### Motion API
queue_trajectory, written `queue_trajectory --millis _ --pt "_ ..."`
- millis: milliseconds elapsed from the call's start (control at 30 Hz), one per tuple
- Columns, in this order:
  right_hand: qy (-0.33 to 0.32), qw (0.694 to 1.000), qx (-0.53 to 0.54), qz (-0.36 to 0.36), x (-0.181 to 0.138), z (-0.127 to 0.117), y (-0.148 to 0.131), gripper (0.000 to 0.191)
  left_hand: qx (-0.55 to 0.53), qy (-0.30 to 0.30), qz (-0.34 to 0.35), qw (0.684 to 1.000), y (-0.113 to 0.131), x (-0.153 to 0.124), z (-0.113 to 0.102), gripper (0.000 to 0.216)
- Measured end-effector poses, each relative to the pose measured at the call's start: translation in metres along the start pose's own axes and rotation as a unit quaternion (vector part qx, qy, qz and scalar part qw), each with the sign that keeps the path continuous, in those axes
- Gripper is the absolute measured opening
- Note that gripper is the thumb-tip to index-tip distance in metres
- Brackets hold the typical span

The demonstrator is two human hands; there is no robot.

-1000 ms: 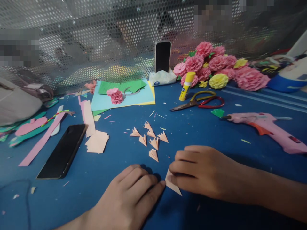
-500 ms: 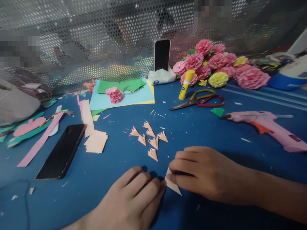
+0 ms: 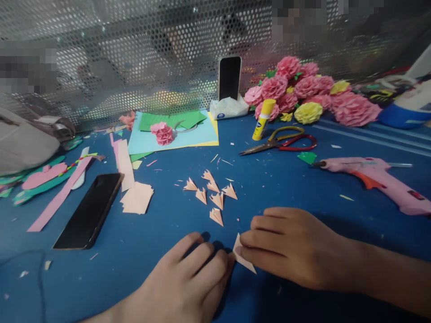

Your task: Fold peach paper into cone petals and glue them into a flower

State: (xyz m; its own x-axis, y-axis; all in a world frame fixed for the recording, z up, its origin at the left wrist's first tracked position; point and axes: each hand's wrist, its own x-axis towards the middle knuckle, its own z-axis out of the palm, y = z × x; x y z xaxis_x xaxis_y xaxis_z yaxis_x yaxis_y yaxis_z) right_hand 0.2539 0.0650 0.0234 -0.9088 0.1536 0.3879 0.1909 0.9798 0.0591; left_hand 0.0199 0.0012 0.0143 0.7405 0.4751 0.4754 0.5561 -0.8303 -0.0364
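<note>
A small pale pink folded piece of paper [image 3: 247,264] lies on the blue table between my hands, its lower point sticking out. My right hand [image 3: 292,246] has its fingers together and presses on the paper's right side. At the left edge, my left hand [image 3: 188,273] pinches the paper between thumb and index finger; the exact contact is partly hidden. Just beyond my hands lie several small pointed folded peach paper pieces [image 3: 217,200]. A stack of pale pink paper squares [image 3: 137,198] sits farther left.
A black phone [image 3: 89,211] lies at left. Scissors [image 3: 279,140], a glue stick [image 3: 263,119] and a pink glue gun [image 3: 373,175] are at right. Behind stand pink paper flowers [image 3: 289,85], a propped phone [image 3: 230,77] and a perforated metal panel [image 3: 134,58]. Paper scraps dot the table.
The right hand's fingers have shifted slightly right on the paper. The whole view has moved a little; both hands stay at the folded paper.
</note>
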Motion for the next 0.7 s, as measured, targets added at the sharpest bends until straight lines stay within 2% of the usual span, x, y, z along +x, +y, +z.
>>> queue_trajectory --millis 200,400,533,700 --pt "-0.04 0.999 -0.004 -0.011 0.002 -0.003 -0.001 0.039 0.0 0.001 0.003 1.0 -0.001 -0.001 0.001 0.035" --pt "-0.09 0.995 0.008 0.035 -0.001 -0.011 -0.006 0.02 -0.005 -0.007 0.014 1.0 -0.002 -0.002 0.0 0.034" --pt "-0.084 0.995 0.019 0.044 -0.003 -0.012 -0.007 0.021 -0.012 -0.011 0.016 1.0 -0.003 -0.004 0.0 0.037" --pt "-0.026 0.997 0.028 0.064 -0.006 -0.002 -0.008 0.034 -0.005 -0.008 0.026 1.0 -0.004 -0.004 -0.001 0.039"
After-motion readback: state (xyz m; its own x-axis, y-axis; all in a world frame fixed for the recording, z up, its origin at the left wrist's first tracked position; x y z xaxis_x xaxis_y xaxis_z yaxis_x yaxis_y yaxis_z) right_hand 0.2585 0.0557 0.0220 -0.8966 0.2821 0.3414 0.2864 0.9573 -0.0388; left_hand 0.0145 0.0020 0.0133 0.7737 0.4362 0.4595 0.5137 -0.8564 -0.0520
